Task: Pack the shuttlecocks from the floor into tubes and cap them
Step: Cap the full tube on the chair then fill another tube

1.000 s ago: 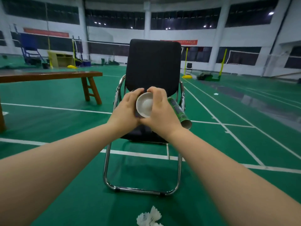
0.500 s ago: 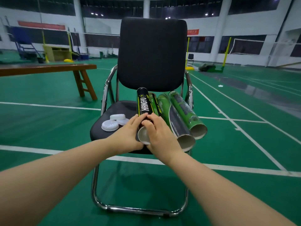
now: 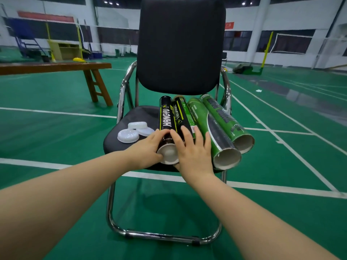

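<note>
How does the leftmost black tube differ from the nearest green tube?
The leftmost black tube is capped white at its near end; the nearest green tube is open there. One is black with white HANGYU lettering, the other green and grey. Both lie on the chair.

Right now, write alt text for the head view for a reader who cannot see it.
Two hands steady a black HANGYU tube lying on a black chair seat: the left hand grips it, the right hand rests spread beside it. A second black tube and two open-ended green tubes lie to its right, three white caps to its left.
</note>
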